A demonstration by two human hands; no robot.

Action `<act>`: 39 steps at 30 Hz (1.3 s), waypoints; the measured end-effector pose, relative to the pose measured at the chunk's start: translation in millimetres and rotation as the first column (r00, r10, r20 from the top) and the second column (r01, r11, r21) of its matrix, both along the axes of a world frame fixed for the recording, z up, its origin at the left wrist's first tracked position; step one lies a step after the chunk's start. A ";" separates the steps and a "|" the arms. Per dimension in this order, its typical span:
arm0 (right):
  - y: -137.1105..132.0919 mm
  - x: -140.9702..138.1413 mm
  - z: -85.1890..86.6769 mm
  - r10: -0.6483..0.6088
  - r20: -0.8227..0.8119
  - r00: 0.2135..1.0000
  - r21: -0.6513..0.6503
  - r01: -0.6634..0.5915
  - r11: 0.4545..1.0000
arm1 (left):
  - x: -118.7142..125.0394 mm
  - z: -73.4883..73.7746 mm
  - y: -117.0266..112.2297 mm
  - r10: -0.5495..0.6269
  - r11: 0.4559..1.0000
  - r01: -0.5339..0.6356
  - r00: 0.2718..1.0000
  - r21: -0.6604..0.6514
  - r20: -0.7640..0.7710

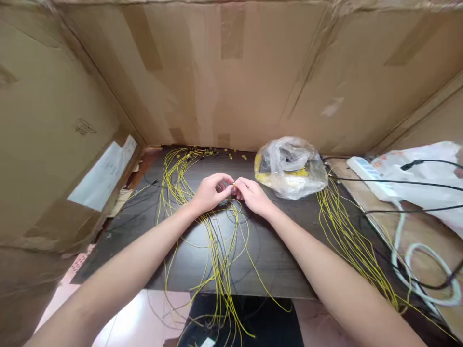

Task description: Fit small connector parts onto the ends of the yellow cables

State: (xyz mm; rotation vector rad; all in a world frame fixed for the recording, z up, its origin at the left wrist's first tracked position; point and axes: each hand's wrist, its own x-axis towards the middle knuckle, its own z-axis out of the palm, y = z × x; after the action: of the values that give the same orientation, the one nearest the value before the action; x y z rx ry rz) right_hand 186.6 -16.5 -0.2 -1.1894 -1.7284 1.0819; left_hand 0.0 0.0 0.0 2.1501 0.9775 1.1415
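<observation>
Above the middle of the dark table [289, 260], my left hand [212, 193] and my right hand [253, 196] meet fingertip to fingertip. Both are closed in a pinch on a small yellow-and-dark cable end [233, 184]. Its exact form is too small to make out and partly covered by the fingers. Thin yellow cables [217, 260] run below my hands and hang over the table's front edge. Farther left, more yellow cables [173, 180] lie in a loose, curved bundle, their ends toward the back.
A clear plastic bag [291, 168] with yellow and dark contents sits right of my hands. Small yellow pieces [230, 156] lie along the back. Another yellow cable bundle [347, 231], a white power strip [372, 178] and black cords occupy the right. Cardboard walls [231, 86] enclose the table.
</observation>
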 end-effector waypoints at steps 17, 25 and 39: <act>1.7 0.0 -3.4 -0.046 -0.069 0.997 -0.030 0.044 0.999 | -0.5 1.8 -0.1 0.005 1.000 -0.005 1.000 0.001 -0.010; 0.7 0.0 -2.4 -0.030 -0.019 0.999 0.011 0.030 0.999 | -0.9 3.0 -0.9 -0.005 1.000 0.005 1.000 0.031 -0.013; 1.0 -0.8 -1.4 0.001 -0.006 1.000 0.049 -0.001 0.999 | -0.5 1.9 -1.0 0.003 1.000 -0.003 1.000 0.016 -0.001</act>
State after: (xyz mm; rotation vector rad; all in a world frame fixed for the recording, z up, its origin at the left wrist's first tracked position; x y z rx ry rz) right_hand 185.8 -15.5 -1.6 -1.1537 -1.7409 1.0375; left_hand -0.5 -1.0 1.9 2.1631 0.9750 1.1535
